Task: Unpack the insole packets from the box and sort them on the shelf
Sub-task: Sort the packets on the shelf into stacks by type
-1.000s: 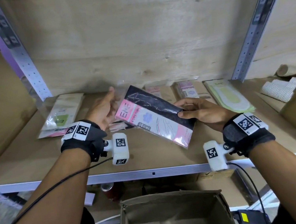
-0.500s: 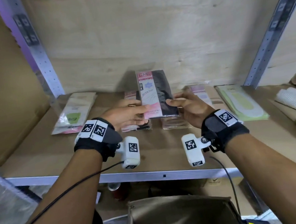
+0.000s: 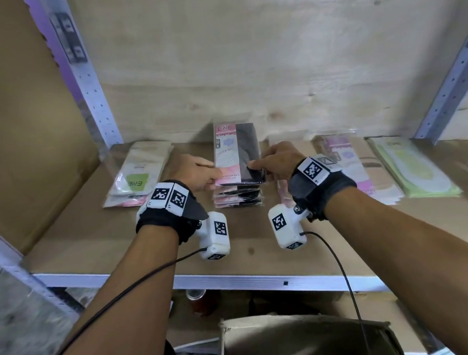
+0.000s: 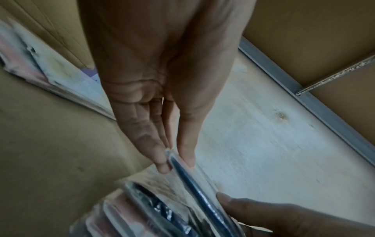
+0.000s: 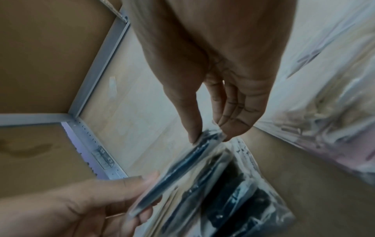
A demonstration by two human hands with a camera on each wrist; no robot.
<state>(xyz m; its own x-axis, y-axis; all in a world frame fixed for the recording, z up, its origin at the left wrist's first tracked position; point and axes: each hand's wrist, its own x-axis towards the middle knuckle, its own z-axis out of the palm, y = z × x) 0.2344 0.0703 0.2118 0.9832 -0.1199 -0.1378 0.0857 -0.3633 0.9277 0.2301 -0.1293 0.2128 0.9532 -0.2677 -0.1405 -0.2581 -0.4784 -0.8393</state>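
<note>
Now, packet: flat pink-and-black plastic insole packet (image 3: 236, 152), long axis running toward 12 o'clock, directly above its matching stack.
Left hand: left hand (image 3: 195, 172) pinches the near corner at 9 o'clock, thumb against fingers.
Right hand: right hand (image 3: 277, 158) pinches the near corner at 3 o'clock; both equally near.
Stack: pile of like pink-and-black packets (image 3: 238, 196) just beneath, same axis.
Surface: brown wooden shelf (image 3: 99, 237), other piles at 10 and 2 o'clock.
Room: plywood back wall, grey uprights; open cardboard box (image 3: 307, 348) below at 6 o'clock.
</note>
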